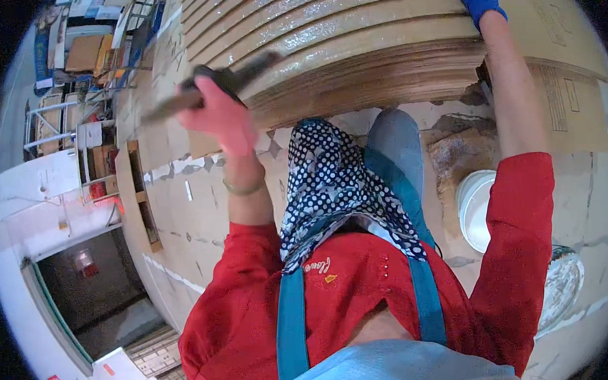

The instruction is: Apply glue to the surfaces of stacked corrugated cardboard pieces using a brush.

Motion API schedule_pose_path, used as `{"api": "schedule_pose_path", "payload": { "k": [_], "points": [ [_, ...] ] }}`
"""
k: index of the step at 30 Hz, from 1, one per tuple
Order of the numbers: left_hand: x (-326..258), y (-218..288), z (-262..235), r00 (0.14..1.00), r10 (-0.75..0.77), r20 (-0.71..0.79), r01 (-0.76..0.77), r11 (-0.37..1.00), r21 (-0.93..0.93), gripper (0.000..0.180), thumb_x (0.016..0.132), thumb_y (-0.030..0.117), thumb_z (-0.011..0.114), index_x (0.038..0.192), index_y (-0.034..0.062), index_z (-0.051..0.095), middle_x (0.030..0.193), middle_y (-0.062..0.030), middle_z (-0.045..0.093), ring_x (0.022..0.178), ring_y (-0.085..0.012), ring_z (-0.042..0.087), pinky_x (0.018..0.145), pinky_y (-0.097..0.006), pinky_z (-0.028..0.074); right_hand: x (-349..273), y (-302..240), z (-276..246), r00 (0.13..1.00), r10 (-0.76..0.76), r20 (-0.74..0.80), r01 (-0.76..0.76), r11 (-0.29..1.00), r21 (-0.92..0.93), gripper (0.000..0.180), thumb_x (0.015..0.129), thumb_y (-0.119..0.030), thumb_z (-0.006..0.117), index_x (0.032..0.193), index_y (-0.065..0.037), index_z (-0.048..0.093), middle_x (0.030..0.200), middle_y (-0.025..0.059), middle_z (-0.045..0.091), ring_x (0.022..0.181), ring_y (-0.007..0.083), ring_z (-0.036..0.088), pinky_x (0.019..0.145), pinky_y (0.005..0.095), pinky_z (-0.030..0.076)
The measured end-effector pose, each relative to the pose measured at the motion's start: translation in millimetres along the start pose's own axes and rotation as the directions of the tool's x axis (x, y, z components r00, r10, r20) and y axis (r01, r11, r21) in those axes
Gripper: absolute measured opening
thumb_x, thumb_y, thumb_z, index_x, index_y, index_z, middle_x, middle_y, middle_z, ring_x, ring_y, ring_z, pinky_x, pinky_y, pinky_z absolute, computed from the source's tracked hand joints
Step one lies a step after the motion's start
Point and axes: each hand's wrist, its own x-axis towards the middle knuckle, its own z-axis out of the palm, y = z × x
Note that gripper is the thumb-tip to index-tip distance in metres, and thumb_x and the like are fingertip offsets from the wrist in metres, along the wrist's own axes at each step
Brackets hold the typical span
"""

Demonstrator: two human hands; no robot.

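A stack of flat cardboard sheets (367, 75) lies before me, its upper sheets fanned into overlapping strips (307, 23) with a shiny wet coating. My left hand (221, 115) is closed around a long, dark brush (245, 75), smeared by motion, just off the left part of the stack. My right hand (479, 6), in a blue glove, is at the far right end of the strips, against the cardboard. The top edge of the view cuts off its fingers.
A white bucket (465, 200) stands right of my legs, and a round tub with whitish residue (563, 286) is nearer my right side. More flat cardboard (567, 101) lies at the right. Shelving (50, 122) and an open doorway (92, 302) are on the left.
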Motion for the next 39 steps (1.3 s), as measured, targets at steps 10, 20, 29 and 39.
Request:
{"api": "schedule_pose_path", "payload": {
  "k": [10, 20, 29, 39],
  "points": [
    [-28.0, 4.0, 55.6, 0.991, -0.055, 0.122, 0.036, 0.988, 0.150, 0.019, 0.078, 0.013, 0.059, 0.073, -0.0048, 0.052, 0.067, -0.0054, 0.052, 0.061, -0.0144, 0.047, 0.056, -0.030, 0.040, 15.8, 26.6, -10.3, 0.990, -0.108, 0.092, 0.083, 0.966, 0.246, 0.055, 0.084, -0.049, 0.045, 0.094, 0.002, 0.062, 0.091, 0.0257, 0.061, 0.088, 0.0391, 0.058, 0.081, 0.0416, 0.044],
    [-49.8, -9.1, 98.0, 0.959, 0.041, 0.280, -0.088, 0.984, 0.157, 0.026, 0.079, 0.018, 0.060, 0.077, -0.0072, 0.055, 0.071, -0.0106, 0.058, 0.062, -0.0185, 0.051, 0.059, -0.034, 0.042, 12.7, 13.4, -2.2, 1.000, 0.008, -0.017, -0.007, 0.999, 0.040, 0.058, 0.084, -0.050, 0.043, 0.087, 0.004, 0.063, 0.087, 0.0268, 0.061, 0.086, 0.0393, 0.059, 0.079, 0.0419, 0.045],
    [85.4, -22.0, 252.3, 0.876, 0.284, 0.391, -0.309, 0.951, 0.002, 0.026, 0.078, 0.019, 0.061, 0.081, -0.0065, 0.057, 0.072, -0.0101, 0.060, 0.067, -0.0220, 0.053, 0.066, -0.036, 0.044, 14.2, 10.5, -5.8, 0.991, 0.114, 0.065, -0.115, 0.993, 0.009, 0.059, 0.084, -0.052, 0.042, 0.089, 0.003, 0.064, 0.089, 0.0276, 0.061, 0.089, 0.0389, 0.059, 0.081, 0.0426, 0.045],
    [57.9, -61.9, 275.7, 0.759, 0.397, 0.516, -0.598, 0.739, 0.310, 0.022, 0.080, 0.019, 0.056, 0.082, -0.0023, 0.052, 0.071, -0.0123, 0.057, 0.063, -0.0246, 0.053, 0.057, -0.035, 0.041, 16.7, 16.1, -0.1, 0.989, 0.115, 0.098, -0.113, 0.993, -0.023, 0.059, 0.085, -0.050, 0.041, 0.091, 0.004, 0.063, 0.091, 0.0269, 0.061, 0.089, 0.0388, 0.059, 0.081, 0.0433, 0.045]
  ]
}}
